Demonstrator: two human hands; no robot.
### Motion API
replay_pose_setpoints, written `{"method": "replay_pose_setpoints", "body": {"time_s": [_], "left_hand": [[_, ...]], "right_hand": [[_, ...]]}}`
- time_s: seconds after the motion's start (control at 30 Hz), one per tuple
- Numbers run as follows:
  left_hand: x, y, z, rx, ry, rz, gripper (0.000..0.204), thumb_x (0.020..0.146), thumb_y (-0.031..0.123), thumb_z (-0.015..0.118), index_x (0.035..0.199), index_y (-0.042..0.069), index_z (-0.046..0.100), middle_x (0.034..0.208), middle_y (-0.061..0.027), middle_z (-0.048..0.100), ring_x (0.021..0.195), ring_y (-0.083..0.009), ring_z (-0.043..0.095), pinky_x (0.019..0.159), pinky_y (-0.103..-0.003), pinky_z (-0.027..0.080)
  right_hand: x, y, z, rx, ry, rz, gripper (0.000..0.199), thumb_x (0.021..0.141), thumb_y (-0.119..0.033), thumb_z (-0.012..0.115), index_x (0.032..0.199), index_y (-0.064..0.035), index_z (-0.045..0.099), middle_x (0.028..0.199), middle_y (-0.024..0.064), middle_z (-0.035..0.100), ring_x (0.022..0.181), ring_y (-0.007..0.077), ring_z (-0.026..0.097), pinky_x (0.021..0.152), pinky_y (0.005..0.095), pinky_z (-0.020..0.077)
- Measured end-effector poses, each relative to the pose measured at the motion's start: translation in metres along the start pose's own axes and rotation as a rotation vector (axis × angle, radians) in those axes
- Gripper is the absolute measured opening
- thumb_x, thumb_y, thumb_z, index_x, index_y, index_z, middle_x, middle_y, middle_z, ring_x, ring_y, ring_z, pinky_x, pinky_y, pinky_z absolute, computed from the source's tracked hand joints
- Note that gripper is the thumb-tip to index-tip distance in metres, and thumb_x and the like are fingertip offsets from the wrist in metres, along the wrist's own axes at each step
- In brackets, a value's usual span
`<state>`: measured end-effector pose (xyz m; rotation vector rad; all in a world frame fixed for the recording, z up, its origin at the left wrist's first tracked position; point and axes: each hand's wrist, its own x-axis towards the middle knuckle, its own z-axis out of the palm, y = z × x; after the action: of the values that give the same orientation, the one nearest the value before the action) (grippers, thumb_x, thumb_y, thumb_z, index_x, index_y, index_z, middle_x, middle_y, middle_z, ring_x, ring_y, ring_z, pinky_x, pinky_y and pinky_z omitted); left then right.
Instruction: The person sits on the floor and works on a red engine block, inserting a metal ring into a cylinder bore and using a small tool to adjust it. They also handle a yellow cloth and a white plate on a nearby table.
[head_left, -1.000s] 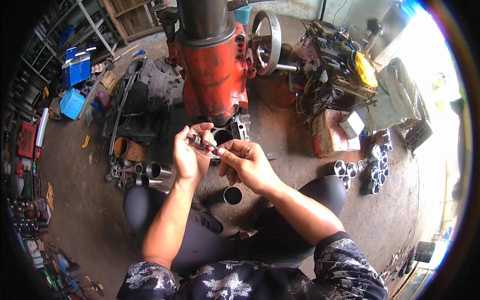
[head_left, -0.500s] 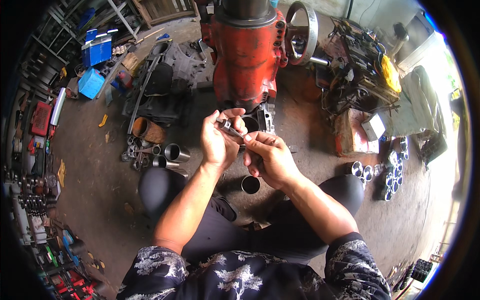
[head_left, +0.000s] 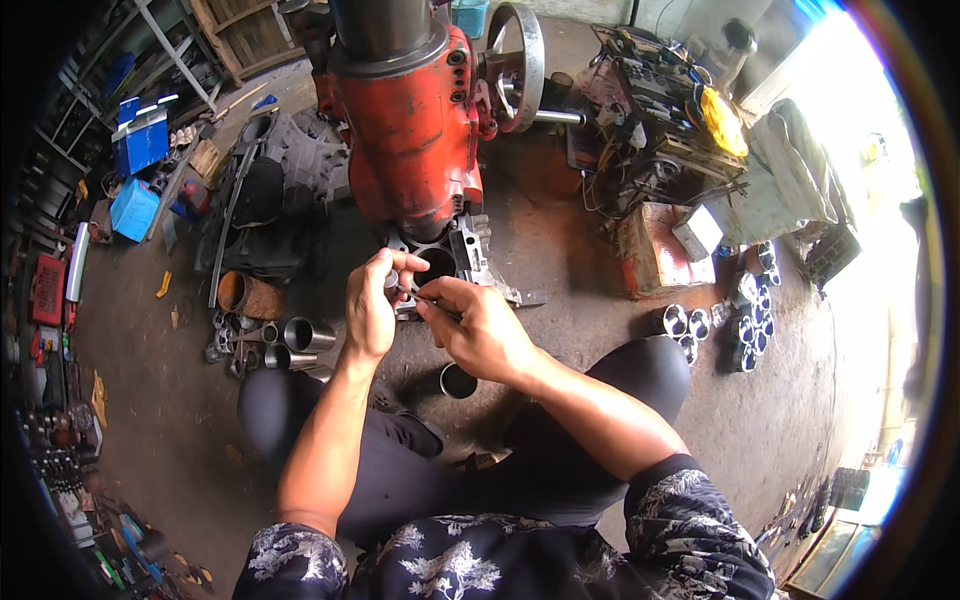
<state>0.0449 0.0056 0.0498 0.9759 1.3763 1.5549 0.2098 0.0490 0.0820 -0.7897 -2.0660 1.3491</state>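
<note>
Item 1: my left hand (head_left: 372,305), fingers curled, tips pinching one end of a thin metal tool (head_left: 428,298). Thumb up top, palm turned to the right.

Item 2: my right hand (head_left: 482,328), fingers folded in, gripping the other end of the same tool. Both hands nearly touching, knuckle to knuckle. What kind of tool it is, can't tell; too small, mostly hidden by fingers.

Item 3: the tool sits betw. both hands, held over the round bore of a grey metal block (head_left: 450,262) on the floor, just in front of my knees.

Item 4: red machine (head_left: 410,130), big, upright, directly above the block; dark column on top, grey handwheel (head_left: 520,65) at its right side.

Item 5: short metal sleeve (head_left: 458,380), open end up, on floor just below my right hand, betw. my legs.

Item 6: more sleeves (head_left: 300,335) lying on their sides, left of my left wrist, w/ a rusty cylinder (head_left: 245,295) beside them.

Item 7: cluster of shiny sleeves (head_left: 745,320), far right, well apart from hands.

Item 8: blue boxes (head_left: 135,175), far left by shelving.

Floor: bare concrete, oil-stained.
</note>
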Motion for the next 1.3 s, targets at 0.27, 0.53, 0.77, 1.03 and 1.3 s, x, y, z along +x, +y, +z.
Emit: {"method": "replay_pose_setpoints", "body": {"time_s": [0.27, 0.53, 0.77, 1.03, 1.3], "left_hand": [[-0.004, -0.004, -0.002, 0.056, 0.049, -0.082, 0.055, 0.106, 0.039, 0.033, 0.089, 0.003, 0.071, 0.07, 0.0062, 0.052, 0.06, -0.0031, 0.045, 0.054, -0.02, 0.036], [0.0, 0.004, -0.003, -0.118, 0.087, -0.328, 0.056, 0.104, 0.043, 0.035, 0.09, 0.002, 0.07, 0.069, 0.0043, 0.054, 0.058, -0.0054, 0.046, 0.053, -0.022, 0.036], [0.003, 0.001, -0.004, -0.09, 0.006, -0.146, 0.054, 0.103, 0.041, 0.035, 0.09, 0.001, 0.069, 0.071, 0.0031, 0.055, 0.061, -0.0062, 0.047, 0.056, -0.023, 0.036], [0.002, -0.007, -0.001, -0.118, 0.021, -0.124, 0.056, 0.105, 0.038, 0.032, 0.09, 0.0, 0.07, 0.07, 0.0028, 0.053, 0.059, -0.0058, 0.045, 0.055, -0.022, 0.035], [0.01, -0.006, -0.005, -0.612, -0.007, -0.425, 0.053, 0.101, 0.041, 0.036, 0.094, -0.002, 0.066, 0.072, -0.0045, 0.06, 0.061, -0.0148, 0.057, 0.054, -0.026, 0.045]], "right_hand": [[-0.002, 0.02, 0.012, -0.467, 0.051, -0.331, 0.017, 0.09, -0.007, 0.064, 0.105, 0.0003, 0.064, 0.069, 0.0129, 0.062, 0.062, 0.0284, 0.065, 0.057, 0.0377, 0.0501], [0.007, 0.022, 0.002, -0.516, 0.11, -0.479, 0.025, 0.088, -0.008, 0.063, 0.111, -0.0011, 0.065, 0.072, 0.01, 0.063, 0.061, 0.0291, 0.063, 0.058, 0.041, 0.0504], [0.004, -0.001, 0.0, 0.381, -0.1, 0.376, 0.022, 0.1, -0.02, 0.06, 0.101, 0.0018, 0.066, 0.065, 0.0016, 0.061, 0.059, 0.0049, 0.054, 0.055, 0.0246, 0.0433], [0.001, 0.008, 0.009, -0.15, 0.073, -0.119, 0.016, 0.095, -0.012, 0.063, 0.105, -0.0003, 0.065, 0.07, 0.0106, 0.066, 0.06, 0.0231, 0.065, 0.055, 0.036, 0.0504], [0.004, 0.003, 0.006, 0.031, 0.041, 0.038, 0.018, 0.095, -0.013, 0.063, 0.105, 0.0007, 0.068, 0.063, 0.0136, 0.064, 0.055, 0.0244, 0.065, 0.055, 0.0366, 0.05]]}}
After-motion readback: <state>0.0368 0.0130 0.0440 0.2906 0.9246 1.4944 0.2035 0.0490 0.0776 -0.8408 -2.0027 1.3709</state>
